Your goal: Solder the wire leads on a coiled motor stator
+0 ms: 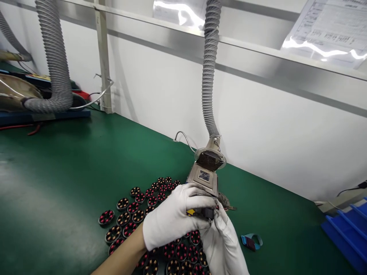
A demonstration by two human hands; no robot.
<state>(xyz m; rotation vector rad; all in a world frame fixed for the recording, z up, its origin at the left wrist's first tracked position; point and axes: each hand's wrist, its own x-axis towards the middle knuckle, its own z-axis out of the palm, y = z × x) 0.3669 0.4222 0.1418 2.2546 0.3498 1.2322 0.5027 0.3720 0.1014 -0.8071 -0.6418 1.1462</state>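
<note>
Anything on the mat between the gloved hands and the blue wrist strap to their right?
Nothing: in the head view the stretch of green mat between the right hand and the wrist strap is bare.

Both hands wear white knitted cloth gloves, matt and soft-looking: left hand (174,217), right hand (223,240). The green bench mat (57,172) looks like smooth rubber w/ a dull sheen. The grey ribbed flexible hose (209,68) is matt plastic, ending in a brushed-metal fume hood (205,172) w/ a dark mesh grille. The small round black wound parts (134,208) show coppery, reddish coils (slightly glossy). The blue plastic bins (349,229) are smooth, approx. semi-gloss.
</note>
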